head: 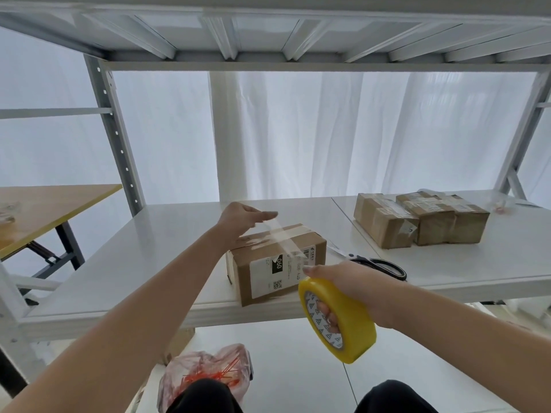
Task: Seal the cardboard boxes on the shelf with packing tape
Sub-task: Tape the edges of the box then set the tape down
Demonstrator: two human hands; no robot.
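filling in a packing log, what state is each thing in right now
near box, flaps closed, tape along its top seam
tape roll, held off the shelf, fingers through its core
tape strip, pulled taut from roll over the box
left hand, pinches the strip's free end
right hand, grips the roll
scissors, lying on the shelf, blades closed
far boxes, taped shut

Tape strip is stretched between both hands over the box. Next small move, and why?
Probably lower the left hand and press its end of the tape strip onto the top of the box. The strip runs from that hand to the yellow roll gripped by the right hand, and appears to hang above the lid.
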